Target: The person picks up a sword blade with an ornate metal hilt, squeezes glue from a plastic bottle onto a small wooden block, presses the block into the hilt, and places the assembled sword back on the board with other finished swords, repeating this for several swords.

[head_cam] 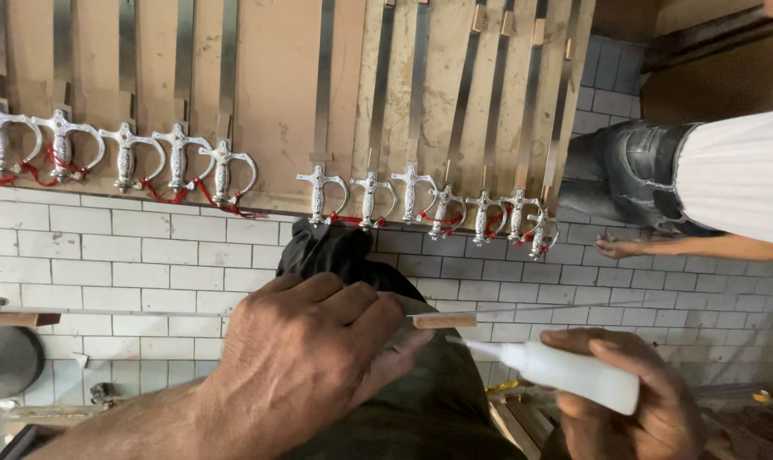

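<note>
A row of swords with silver hilts (178,158) lies on the brown sheet (275,102), blades running away towards the top of the view, red cord wound at several guards. A second group of hilts (442,209) lies further right, packed close at its right end. A gap of bare sheet separates the two groups. Below them runs white brick-pattern paving (114,255), largely bare. At the right, another person's arm (693,247) reaches in low over the paving, a white garment and dark trousers behind it. A round dark metal object (3,358) sits at the lower left edge.

A black cloth (339,255) lies just below the sheet's edge and passes under the left hand (305,353). That hand is closed over the cloth and a thin blade (574,307) that extends right across the paving; a wooden piece (444,321) shows just past the fingertips. How tightly the fingers clamp cannot be told.

The right hand (633,400) is wrapped around a white squeeze bottle (565,370), whose nozzle points left, its tip just below the wooden piece, near but apart.
</note>
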`<control>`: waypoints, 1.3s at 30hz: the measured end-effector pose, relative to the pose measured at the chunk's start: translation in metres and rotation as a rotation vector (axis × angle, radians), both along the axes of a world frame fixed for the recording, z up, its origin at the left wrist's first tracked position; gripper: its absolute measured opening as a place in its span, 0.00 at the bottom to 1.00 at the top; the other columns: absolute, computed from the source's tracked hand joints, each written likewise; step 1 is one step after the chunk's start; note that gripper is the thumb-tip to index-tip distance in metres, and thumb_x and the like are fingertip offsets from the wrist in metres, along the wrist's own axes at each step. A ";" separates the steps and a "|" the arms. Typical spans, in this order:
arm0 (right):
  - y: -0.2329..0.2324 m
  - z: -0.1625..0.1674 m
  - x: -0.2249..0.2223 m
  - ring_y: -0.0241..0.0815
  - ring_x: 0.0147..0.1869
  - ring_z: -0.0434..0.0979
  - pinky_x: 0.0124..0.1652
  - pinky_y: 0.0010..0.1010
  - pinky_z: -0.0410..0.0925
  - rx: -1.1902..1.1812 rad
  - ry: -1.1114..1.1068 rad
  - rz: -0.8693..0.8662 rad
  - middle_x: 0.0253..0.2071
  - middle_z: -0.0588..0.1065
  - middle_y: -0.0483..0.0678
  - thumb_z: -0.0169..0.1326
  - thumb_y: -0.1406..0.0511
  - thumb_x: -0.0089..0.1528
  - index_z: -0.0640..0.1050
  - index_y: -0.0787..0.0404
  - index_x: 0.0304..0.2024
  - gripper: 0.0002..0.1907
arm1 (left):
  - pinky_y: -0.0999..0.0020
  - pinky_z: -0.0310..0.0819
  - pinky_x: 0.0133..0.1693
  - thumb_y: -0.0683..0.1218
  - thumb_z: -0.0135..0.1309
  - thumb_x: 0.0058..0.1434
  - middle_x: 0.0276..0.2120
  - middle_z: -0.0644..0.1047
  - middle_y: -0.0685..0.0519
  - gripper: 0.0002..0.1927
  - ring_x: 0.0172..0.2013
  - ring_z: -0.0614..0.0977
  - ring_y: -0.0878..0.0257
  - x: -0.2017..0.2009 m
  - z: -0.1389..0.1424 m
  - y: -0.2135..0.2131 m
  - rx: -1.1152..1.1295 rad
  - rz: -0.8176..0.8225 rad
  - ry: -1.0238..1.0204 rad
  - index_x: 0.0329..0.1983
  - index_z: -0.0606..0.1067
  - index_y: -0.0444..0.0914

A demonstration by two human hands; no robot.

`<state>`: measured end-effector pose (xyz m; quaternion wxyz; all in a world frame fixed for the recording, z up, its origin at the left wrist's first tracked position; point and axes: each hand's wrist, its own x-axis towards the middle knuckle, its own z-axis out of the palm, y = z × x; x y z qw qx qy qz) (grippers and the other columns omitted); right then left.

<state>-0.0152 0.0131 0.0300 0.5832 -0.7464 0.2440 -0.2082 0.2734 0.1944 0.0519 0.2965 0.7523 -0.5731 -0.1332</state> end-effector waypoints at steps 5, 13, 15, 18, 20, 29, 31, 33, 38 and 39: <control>-0.008 0.014 0.034 0.49 0.55 0.85 0.51 0.35 0.85 0.019 0.027 0.170 0.54 0.75 0.62 0.57 0.66 0.66 0.67 0.61 0.62 0.23 | 0.62 0.72 0.21 0.57 0.65 0.59 0.24 0.78 0.56 0.15 0.24 0.80 0.59 -0.006 -0.001 0.004 -0.057 0.004 -0.034 0.30 0.78 0.42; 0.007 0.014 0.033 0.47 0.56 0.83 0.50 0.31 0.83 -0.207 0.121 0.125 0.53 0.77 0.60 0.57 0.66 0.66 0.68 0.62 0.63 0.24 | 0.64 0.73 0.24 0.56 0.64 0.61 0.23 0.78 0.56 0.15 0.23 0.79 0.60 -0.011 -0.004 0.010 -0.072 -0.018 -0.034 0.28 0.78 0.42; -0.007 0.011 0.027 0.44 0.55 0.85 0.49 0.28 0.84 -0.203 0.106 0.282 0.55 0.77 0.60 0.58 0.65 0.66 0.65 0.62 0.65 0.27 | 0.65 0.73 0.23 0.56 0.64 0.60 0.24 0.78 0.56 0.15 0.24 0.80 0.61 -0.013 -0.005 0.011 -0.074 -0.023 -0.034 0.29 0.78 0.41; -0.016 0.006 0.013 0.46 0.56 0.85 0.48 0.29 0.84 -0.222 0.175 0.227 0.53 0.79 0.58 0.59 0.63 0.62 0.67 0.58 0.65 0.29 | 0.65 0.72 0.22 0.56 0.65 0.60 0.25 0.79 0.56 0.15 0.24 0.80 0.62 -0.014 -0.006 0.011 -0.071 -0.023 -0.028 0.30 0.79 0.41; -0.021 0.005 0.006 0.46 0.57 0.84 0.51 0.32 0.82 -0.310 0.208 0.229 0.52 0.79 0.57 0.60 0.63 0.61 0.67 0.55 0.65 0.30 | 0.65 0.72 0.22 0.56 0.65 0.60 0.25 0.79 0.57 0.15 0.24 0.80 0.62 -0.015 -0.006 0.012 -0.076 -0.019 -0.026 0.30 0.79 0.41; -0.031 0.008 -0.017 0.43 0.55 0.84 0.53 0.31 0.80 -0.289 0.145 0.197 0.52 0.79 0.56 0.61 0.64 0.61 0.67 0.52 0.65 0.30 | 0.64 0.72 0.21 0.56 0.65 0.59 0.24 0.79 0.58 0.15 0.24 0.80 0.62 -0.017 -0.005 0.013 -0.064 0.009 -0.019 0.29 0.78 0.42; -0.024 0.003 -0.020 0.45 0.54 0.84 0.49 0.31 0.79 -0.153 0.070 0.081 0.54 0.78 0.60 0.60 0.65 0.62 0.68 0.54 0.64 0.28 | 0.64 0.72 0.20 0.56 0.65 0.59 0.23 0.79 0.58 0.15 0.23 0.80 0.62 -0.019 -0.006 0.012 -0.049 0.011 0.000 0.28 0.78 0.42; -0.009 -0.002 -0.022 0.48 0.52 0.83 0.43 0.32 0.77 0.064 -0.007 -0.176 0.59 0.78 0.65 0.59 0.67 0.65 0.71 0.57 0.63 0.24 | 0.63 0.72 0.20 0.56 0.64 0.60 0.23 0.79 0.57 0.15 0.22 0.81 0.61 -0.020 -0.008 0.011 -0.061 0.050 0.058 0.28 0.78 0.42; 0.015 -0.030 -0.011 0.43 0.48 0.81 0.47 0.44 0.80 0.268 -0.403 -0.210 0.56 0.76 0.60 0.58 0.61 0.75 0.67 0.58 0.65 0.20 | 0.60 0.72 0.17 0.56 0.63 0.58 0.15 0.77 0.53 0.15 0.16 0.80 0.56 -0.026 -0.016 0.006 0.070 0.151 0.398 0.31 0.79 0.39; 0.018 -0.034 -0.009 0.43 0.47 0.81 0.46 0.44 0.80 0.296 -0.424 -0.232 0.55 0.76 0.61 0.58 0.60 0.76 0.67 0.59 0.64 0.20 | 0.60 0.72 0.17 0.56 0.62 0.59 0.14 0.77 0.53 0.15 0.15 0.80 0.55 -0.027 -0.017 0.007 0.114 0.150 0.485 0.33 0.79 0.39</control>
